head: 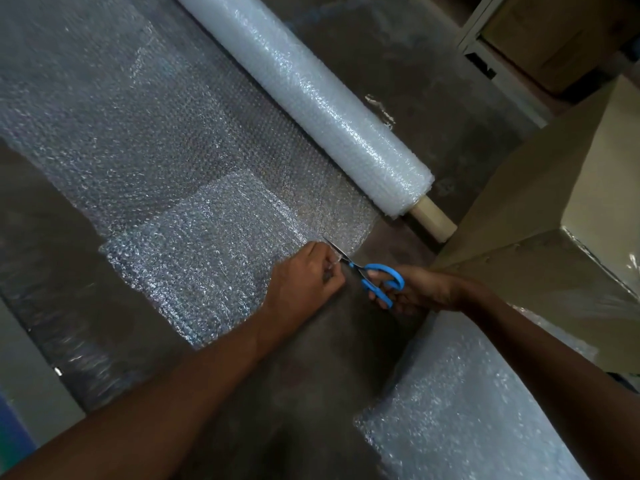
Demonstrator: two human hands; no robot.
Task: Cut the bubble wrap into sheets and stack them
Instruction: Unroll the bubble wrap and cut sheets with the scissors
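A long roll of bubble wrap (311, 95) lies diagonally on the dark floor, its cardboard core (434, 218) sticking out at the near end. An unrolled length of bubble wrap (121, 133) spreads to its left, with a folded-over part (207, 244) in front. My left hand (304, 278) pinches the near edge of that wrap. My right hand (412, 291) grips blue-handled scissors (377, 277), whose blades touch the wrap's edge right beside my left fingers. A stack of cut sheets (460, 410) lies at the lower right.
A large cardboard box (540, 216) stands at the right, close to the roll's core end. White shelving (485, 39) with a box on it is at the top right. Dark floor (311, 375) shows between my forearms.
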